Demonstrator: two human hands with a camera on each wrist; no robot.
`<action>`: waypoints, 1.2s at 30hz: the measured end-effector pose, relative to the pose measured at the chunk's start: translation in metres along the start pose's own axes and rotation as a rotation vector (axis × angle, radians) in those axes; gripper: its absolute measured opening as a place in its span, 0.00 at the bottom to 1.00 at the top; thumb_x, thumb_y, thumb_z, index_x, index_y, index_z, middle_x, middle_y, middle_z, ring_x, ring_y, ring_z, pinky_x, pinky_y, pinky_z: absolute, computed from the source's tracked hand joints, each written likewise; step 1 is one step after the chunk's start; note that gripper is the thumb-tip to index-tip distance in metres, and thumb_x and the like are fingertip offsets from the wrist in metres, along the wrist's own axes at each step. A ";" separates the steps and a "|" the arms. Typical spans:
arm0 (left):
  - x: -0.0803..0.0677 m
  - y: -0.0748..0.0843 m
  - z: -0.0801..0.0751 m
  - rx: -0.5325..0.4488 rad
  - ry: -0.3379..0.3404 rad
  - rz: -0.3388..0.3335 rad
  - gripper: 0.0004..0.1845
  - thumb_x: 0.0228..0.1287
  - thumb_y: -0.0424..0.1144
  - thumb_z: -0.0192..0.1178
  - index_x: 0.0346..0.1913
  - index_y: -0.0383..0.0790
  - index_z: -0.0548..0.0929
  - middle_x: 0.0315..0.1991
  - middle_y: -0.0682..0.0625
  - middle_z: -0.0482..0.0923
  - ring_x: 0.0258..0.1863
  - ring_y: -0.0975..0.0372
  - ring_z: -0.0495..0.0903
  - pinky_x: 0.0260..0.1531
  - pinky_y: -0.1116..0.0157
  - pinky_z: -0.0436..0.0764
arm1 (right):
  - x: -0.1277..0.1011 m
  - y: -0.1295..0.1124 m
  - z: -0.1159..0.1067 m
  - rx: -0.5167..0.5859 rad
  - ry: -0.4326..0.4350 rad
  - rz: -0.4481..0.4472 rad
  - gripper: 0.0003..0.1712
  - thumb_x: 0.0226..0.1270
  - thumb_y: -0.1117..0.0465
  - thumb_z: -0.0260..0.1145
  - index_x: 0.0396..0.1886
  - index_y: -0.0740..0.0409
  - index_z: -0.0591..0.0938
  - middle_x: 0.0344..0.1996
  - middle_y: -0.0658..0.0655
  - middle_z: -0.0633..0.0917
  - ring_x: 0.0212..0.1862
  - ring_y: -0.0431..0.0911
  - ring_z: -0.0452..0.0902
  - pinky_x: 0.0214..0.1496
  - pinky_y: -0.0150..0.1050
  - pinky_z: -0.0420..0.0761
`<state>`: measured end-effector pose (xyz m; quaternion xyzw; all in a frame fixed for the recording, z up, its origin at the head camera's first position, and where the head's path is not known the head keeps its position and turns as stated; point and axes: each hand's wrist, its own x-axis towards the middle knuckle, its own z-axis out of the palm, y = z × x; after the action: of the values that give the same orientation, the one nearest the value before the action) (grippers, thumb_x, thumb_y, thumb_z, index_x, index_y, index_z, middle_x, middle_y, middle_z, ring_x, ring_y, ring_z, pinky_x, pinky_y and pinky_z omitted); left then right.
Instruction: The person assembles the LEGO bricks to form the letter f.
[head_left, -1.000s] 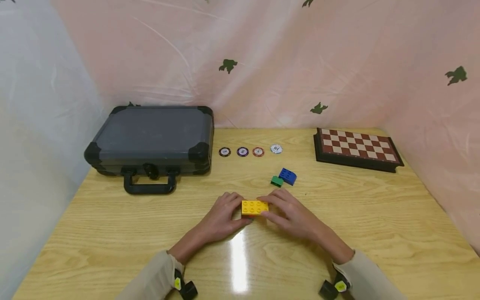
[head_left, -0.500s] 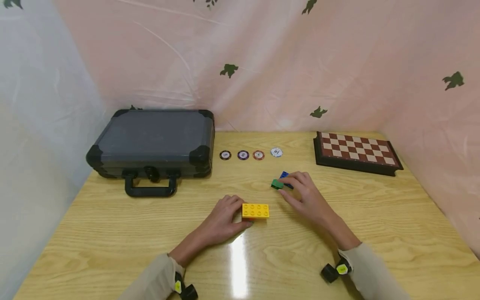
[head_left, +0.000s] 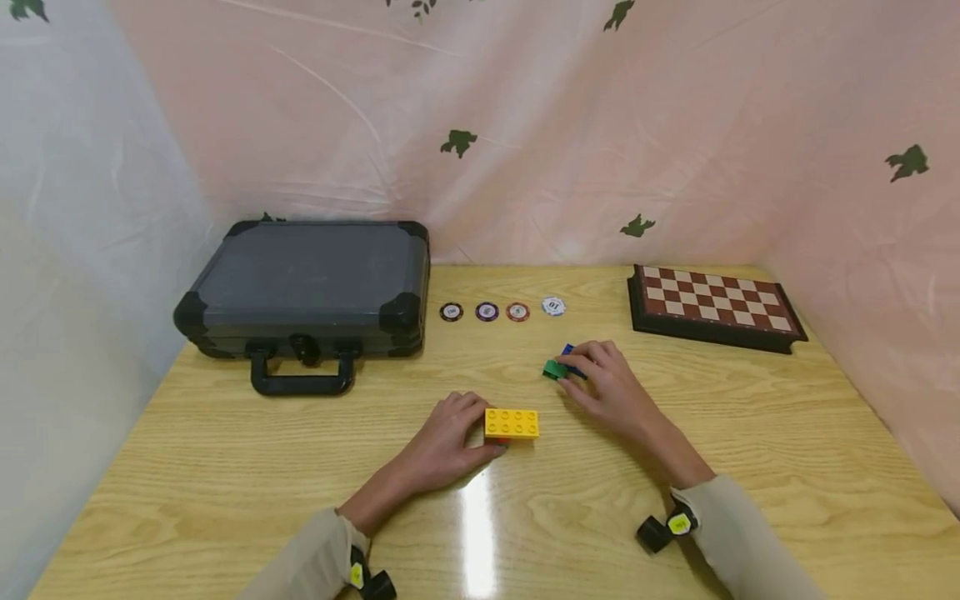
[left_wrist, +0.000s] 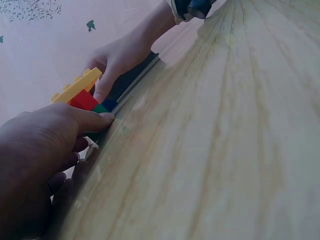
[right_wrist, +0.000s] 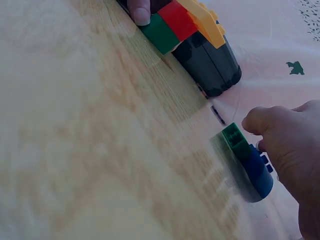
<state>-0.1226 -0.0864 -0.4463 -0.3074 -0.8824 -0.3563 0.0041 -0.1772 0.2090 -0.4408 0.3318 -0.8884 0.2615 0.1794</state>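
Note:
My left hand (head_left: 444, 442) holds a stack of toy building bricks low at the table, thumb on the near side. On top sits a long yellow brick (head_left: 512, 423), overhanging to the right. Beneath it are a red brick (right_wrist: 177, 21) and a green brick (right_wrist: 161, 34), mostly hidden from the head view. Farther back and to the right, my right hand (head_left: 611, 392) pinches a small green brick (head_left: 553, 369) between thumb and index finger. A blue brick (right_wrist: 257, 172) with a rounded end lies right beside it, partly covered by the fingers in the head view.
A dark grey case (head_left: 315, 275) with a black handle stands at the back left. Several poker chips (head_left: 487, 311) lie in a row behind the bricks. A checkered board box (head_left: 716, 304) sits at the back right, before a pink cloth backdrop (head_left: 525, 167).
My right hand has left the yellow brick and reached back to the small green brick. My left hand stays on the stack. In the last half second little has moved.

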 end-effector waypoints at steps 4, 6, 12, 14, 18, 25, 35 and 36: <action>0.000 0.000 0.000 0.003 0.000 0.001 0.17 0.62 0.45 0.74 0.49 0.43 0.83 0.47 0.52 0.79 0.47 0.58 0.73 0.52 0.53 0.72 | 0.000 -0.002 0.002 -0.030 -0.009 0.001 0.20 0.63 0.63 0.76 0.54 0.63 0.86 0.48 0.61 0.81 0.49 0.56 0.70 0.52 0.55 0.71; 0.000 0.000 0.000 0.004 0.001 0.001 0.17 0.62 0.45 0.74 0.49 0.43 0.83 0.47 0.52 0.80 0.47 0.58 0.73 0.52 0.53 0.72 | 0.000 -0.003 0.003 -0.054 -0.021 0.013 0.21 0.64 0.61 0.76 0.55 0.63 0.86 0.49 0.61 0.82 0.50 0.57 0.70 0.53 0.56 0.70; 0.000 -0.001 0.000 0.000 0.004 0.001 0.17 0.62 0.45 0.75 0.49 0.43 0.84 0.47 0.52 0.80 0.47 0.58 0.73 0.52 0.53 0.72 | 0.002 -0.007 0.004 -0.114 -0.078 0.079 0.21 0.68 0.58 0.73 0.58 0.61 0.86 0.49 0.60 0.82 0.52 0.58 0.70 0.55 0.59 0.65; 0.000 -0.001 0.000 -0.001 0.004 0.002 0.17 0.62 0.45 0.75 0.49 0.43 0.84 0.47 0.52 0.80 0.47 0.58 0.74 0.52 0.53 0.72 | 0.003 -0.010 0.003 -0.129 -0.102 0.097 0.22 0.69 0.57 0.73 0.59 0.61 0.86 0.50 0.60 0.83 0.53 0.58 0.70 0.55 0.60 0.64; 0.000 -0.002 0.001 -0.001 0.002 0.002 0.17 0.63 0.45 0.74 0.49 0.43 0.83 0.47 0.52 0.79 0.47 0.58 0.73 0.52 0.53 0.72 | 0.004 -0.014 0.004 -0.155 -0.140 0.115 0.22 0.69 0.56 0.72 0.60 0.61 0.85 0.49 0.59 0.84 0.53 0.57 0.70 0.54 0.59 0.63; 0.000 -0.001 0.001 -0.001 0.001 0.006 0.16 0.63 0.45 0.74 0.49 0.43 0.83 0.48 0.52 0.79 0.48 0.58 0.73 0.53 0.52 0.72 | 0.005 -0.018 0.006 -0.148 -0.136 0.108 0.24 0.68 0.55 0.74 0.61 0.60 0.84 0.50 0.59 0.86 0.49 0.54 0.70 0.50 0.56 0.63; 0.000 -0.001 0.000 0.002 0.004 0.011 0.16 0.63 0.45 0.75 0.48 0.43 0.83 0.47 0.52 0.79 0.47 0.58 0.73 0.52 0.53 0.72 | 0.010 -0.021 0.005 -0.173 -0.210 0.094 0.27 0.71 0.56 0.71 0.66 0.60 0.81 0.54 0.61 0.84 0.48 0.55 0.70 0.50 0.57 0.64; 0.000 -0.001 0.000 0.000 0.004 0.011 0.16 0.63 0.45 0.74 0.48 0.43 0.83 0.47 0.52 0.79 0.47 0.58 0.73 0.52 0.53 0.72 | 0.010 -0.021 0.005 -0.176 -0.217 0.093 0.27 0.71 0.56 0.71 0.66 0.60 0.81 0.54 0.61 0.84 0.48 0.55 0.70 0.50 0.57 0.64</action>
<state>-0.1231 -0.0865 -0.4470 -0.3114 -0.8808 -0.3566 0.0076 -0.1713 0.1873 -0.4328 0.2996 -0.9365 0.1533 0.0982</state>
